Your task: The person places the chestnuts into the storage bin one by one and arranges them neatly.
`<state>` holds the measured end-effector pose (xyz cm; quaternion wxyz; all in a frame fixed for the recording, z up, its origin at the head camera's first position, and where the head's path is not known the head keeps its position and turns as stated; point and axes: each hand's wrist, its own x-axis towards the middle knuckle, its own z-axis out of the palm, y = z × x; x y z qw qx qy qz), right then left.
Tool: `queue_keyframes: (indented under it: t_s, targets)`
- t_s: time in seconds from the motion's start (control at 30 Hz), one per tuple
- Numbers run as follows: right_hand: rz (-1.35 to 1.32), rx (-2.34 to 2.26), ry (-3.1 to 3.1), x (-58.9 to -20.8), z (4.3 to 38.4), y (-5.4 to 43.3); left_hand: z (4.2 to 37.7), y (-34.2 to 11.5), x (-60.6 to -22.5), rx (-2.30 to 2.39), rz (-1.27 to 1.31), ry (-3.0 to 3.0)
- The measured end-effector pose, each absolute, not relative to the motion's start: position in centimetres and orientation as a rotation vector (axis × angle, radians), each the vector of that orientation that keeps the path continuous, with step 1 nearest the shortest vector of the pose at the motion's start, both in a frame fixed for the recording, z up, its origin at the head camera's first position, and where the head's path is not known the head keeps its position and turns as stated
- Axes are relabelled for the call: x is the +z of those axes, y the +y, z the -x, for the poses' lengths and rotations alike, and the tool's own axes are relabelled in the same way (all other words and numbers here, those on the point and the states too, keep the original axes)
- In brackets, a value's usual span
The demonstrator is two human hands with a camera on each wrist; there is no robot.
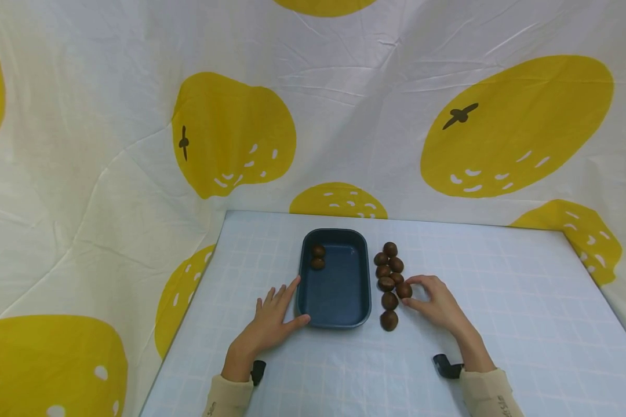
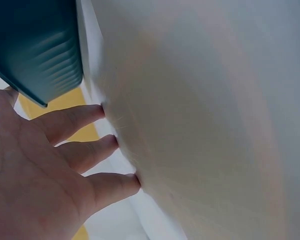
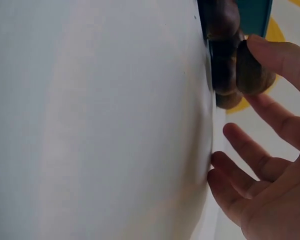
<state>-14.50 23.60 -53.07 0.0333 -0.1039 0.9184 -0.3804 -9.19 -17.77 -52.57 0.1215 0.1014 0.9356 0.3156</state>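
A dark blue rectangular tray [image 1: 336,295] lies on the table, with two brown chestnuts [image 1: 317,256] in its far left corner. My left hand [image 1: 271,324] has its fingers spread at the tray's left side, index finger and thumb right at the rim; in the left wrist view its other fingertips [image 2: 110,142] rest on the tabletop. To the right of the tray, my right hand [image 1: 438,304] pinches one chestnut [image 1: 404,290] between thumb and index finger. The right wrist view shows that chestnut [image 3: 252,70] between the two fingertips, the other fingers loosely extended.
Several more chestnuts [image 1: 383,271] lie in a rough double row between the tray and my right hand. The table [image 1: 527,301] has a pale checked cover. Behind it hangs a white cloth [image 1: 355,133] printed with yellow fruit.
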Motion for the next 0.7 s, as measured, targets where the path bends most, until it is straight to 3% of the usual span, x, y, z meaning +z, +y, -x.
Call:
queue_keyframes:
  t_s: [0.7]
  targets:
    - [0.422, -1.363, 2.76, -49.5, 15.5, 21.3, 9.3, -17.7, -52.7, 0.895, -0.289, 2.738]
